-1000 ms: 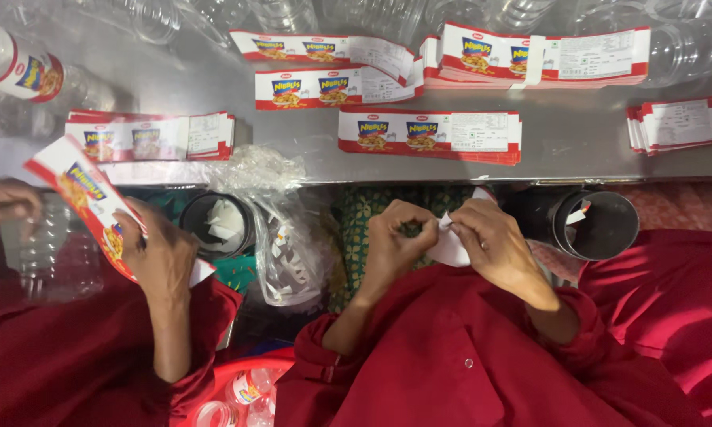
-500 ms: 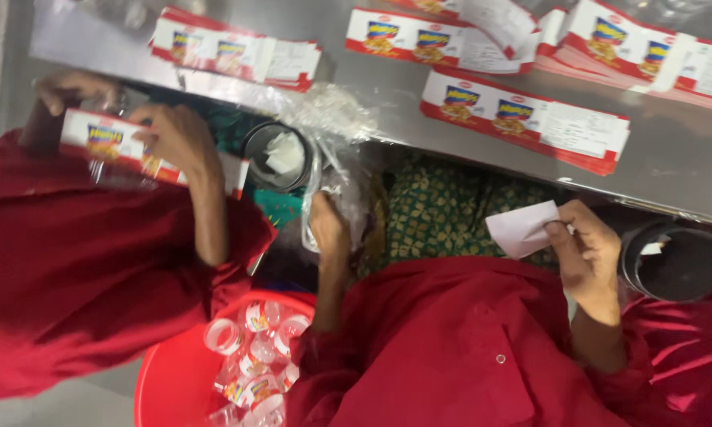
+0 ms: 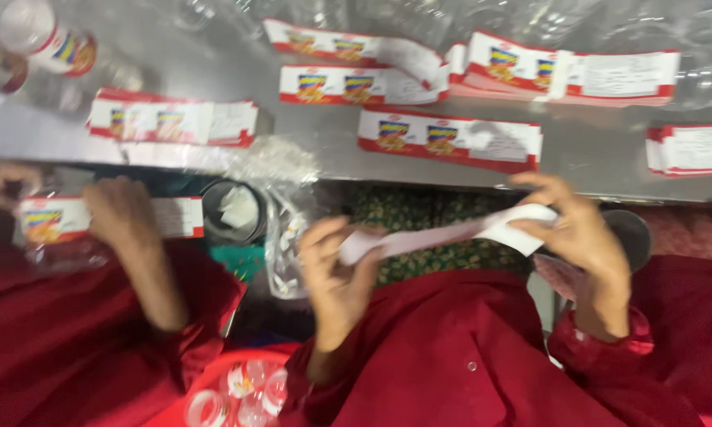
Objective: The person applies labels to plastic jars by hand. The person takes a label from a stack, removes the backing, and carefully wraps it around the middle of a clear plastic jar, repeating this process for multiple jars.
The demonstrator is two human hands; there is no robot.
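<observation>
A grey metal table (image 3: 577,162) spans the far side. Stacks of red-and-white labels (image 3: 449,141) lie across it. A labelled clear bottle (image 3: 51,43) lies far left.

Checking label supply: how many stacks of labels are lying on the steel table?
6: left stack, two centre-top, centre-front, upper right, far right. Overlaps and blur may hide more.
</observation>
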